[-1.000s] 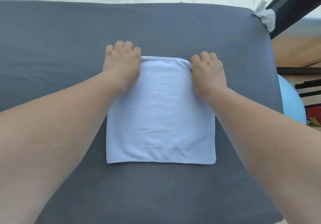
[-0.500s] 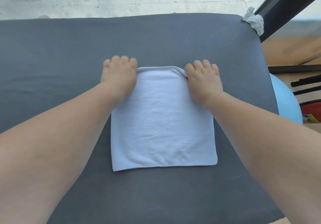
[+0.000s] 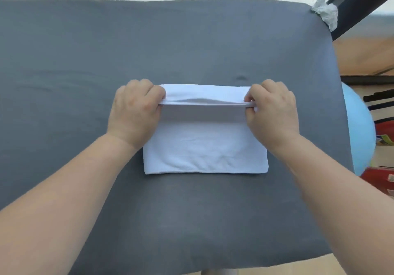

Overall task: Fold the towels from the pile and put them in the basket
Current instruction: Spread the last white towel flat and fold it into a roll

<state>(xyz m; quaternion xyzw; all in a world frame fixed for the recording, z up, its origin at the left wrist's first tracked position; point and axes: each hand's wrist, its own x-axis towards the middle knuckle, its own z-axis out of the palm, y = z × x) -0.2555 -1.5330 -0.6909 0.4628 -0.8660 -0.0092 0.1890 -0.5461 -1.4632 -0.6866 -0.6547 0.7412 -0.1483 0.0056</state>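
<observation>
A white towel (image 3: 205,149) lies in the middle of the grey-covered table (image 3: 191,40), folded into a rectangle. Its far edge is lifted off the table and curled back toward me. My left hand (image 3: 136,109) pinches the far left corner of that raised edge. My right hand (image 3: 271,109) pinches the far right corner, with the edge stretched straight between both hands. The near half of the towel rests flat. No pile and no basket are in view.
A crumpled white cloth (image 3: 326,11) hangs at the table's far right corner beside a dark beam (image 3: 362,1). Right of the table stand a light blue ball (image 3: 360,129) and red items (image 3: 381,178) on a wooden floor. A pale wall runs behind the table.
Both hands went from resting on the towel's far corners to gripping them. They have lifted the far edge and drawn it back toward me over the towel.
</observation>
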